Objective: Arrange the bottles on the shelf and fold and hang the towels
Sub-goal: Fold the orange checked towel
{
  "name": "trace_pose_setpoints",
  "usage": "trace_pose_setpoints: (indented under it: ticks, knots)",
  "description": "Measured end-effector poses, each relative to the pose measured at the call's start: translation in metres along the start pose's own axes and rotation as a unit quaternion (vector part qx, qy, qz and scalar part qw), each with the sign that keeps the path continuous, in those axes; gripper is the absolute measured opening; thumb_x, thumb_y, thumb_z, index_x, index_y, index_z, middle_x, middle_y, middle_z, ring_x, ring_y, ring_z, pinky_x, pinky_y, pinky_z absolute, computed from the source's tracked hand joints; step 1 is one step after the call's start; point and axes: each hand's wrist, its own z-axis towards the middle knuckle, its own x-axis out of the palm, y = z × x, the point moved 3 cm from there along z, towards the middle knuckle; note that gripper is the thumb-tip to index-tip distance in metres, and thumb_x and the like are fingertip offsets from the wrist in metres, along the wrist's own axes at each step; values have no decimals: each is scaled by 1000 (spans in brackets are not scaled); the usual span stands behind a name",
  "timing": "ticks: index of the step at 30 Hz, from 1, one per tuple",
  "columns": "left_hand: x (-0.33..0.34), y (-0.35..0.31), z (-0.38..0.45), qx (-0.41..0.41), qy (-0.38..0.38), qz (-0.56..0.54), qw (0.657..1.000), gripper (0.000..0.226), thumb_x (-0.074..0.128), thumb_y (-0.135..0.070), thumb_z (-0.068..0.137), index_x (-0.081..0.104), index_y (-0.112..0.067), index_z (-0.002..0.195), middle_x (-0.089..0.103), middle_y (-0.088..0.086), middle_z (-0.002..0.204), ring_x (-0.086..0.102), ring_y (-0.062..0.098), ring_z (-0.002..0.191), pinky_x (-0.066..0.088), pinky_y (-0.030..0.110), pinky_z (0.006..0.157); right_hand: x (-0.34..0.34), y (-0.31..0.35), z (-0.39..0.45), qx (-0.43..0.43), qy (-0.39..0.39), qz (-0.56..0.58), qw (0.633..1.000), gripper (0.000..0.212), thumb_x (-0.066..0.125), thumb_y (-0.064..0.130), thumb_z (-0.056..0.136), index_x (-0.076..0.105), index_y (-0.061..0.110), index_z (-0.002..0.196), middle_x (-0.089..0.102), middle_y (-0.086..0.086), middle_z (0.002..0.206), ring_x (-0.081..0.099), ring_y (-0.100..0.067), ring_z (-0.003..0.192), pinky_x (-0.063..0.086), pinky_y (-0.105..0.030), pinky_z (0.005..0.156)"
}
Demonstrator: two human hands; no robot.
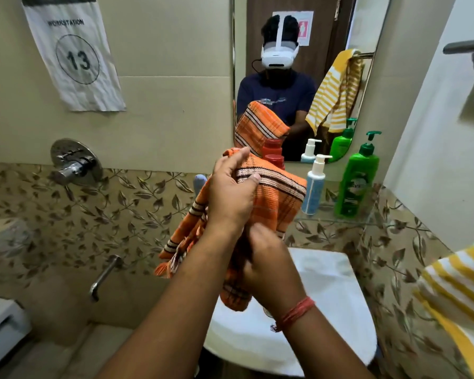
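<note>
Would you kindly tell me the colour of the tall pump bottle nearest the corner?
The tall pump bottle is bright green with a green pump, clearest in the head view.

Warm, even indoor light is filling the view, wide-angle distortion is bending the edges, and the yellow striped towel (pixel 457 294) is blurring at lower right.

Bare forearms; orange thread band (pixel 294 313) on right wrist; mirror shows navy tee, white headset.
</note>
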Motion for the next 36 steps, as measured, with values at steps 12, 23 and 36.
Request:
trace_pose_setpoints:
  ticks: [12,23,36]
  knots:
    - [-14,-9,21,-10,-104,3,995,62,61,4,83,58,-25,138,47,-6,146,55,15,128,51,36,106,50,-16,-40,-61,-5,-180,982,12,62,6,78,57,18,81,53,0,76,48,-24,66,38,-36,54]
    - [-33,-10,36,-50,-180,-14,982,64,57,9,81,60,-24,136,48,-9,140,51,14,130,43,37,114,65,-14,-78,-237,-30,-200,950,14,57,6,88,61,17,81,53,-4,81,45,-26,71,40,-36,65]
    - [-39,-21,25,-18,-172,-25,985,60,63,8,85,60,-22,137,51,-8,140,55,13,127,49,37,108,38,-23,-53,-120,-96,-141,978,38,64,20,79,62,14,116,56,-6,122,52,-30,116,38,-51,107]
